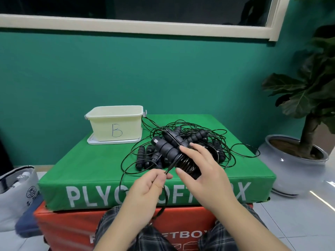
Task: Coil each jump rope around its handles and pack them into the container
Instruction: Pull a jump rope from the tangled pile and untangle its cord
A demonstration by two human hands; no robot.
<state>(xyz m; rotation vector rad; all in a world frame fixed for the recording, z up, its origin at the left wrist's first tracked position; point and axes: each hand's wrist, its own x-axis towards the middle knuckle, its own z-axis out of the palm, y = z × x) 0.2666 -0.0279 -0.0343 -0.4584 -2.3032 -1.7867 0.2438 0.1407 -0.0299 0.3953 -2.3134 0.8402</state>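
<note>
Coiling underway: our right hand (201,171) grips paired handles (170,147) w/ fingers curled; left hand (150,185) pinches rope (126,171). Next, probably another tight wrap, then container (116,122).

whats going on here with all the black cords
A person is winding a jump rope. The right hand grips a pair of black handles with several coils already on, while the left hand pinches the loose cord. More ropes lie tangled on the green box. The container marked B stands apart behind.

Container (116,124) on box (90,163), left of rope pile (204,140).
</note>
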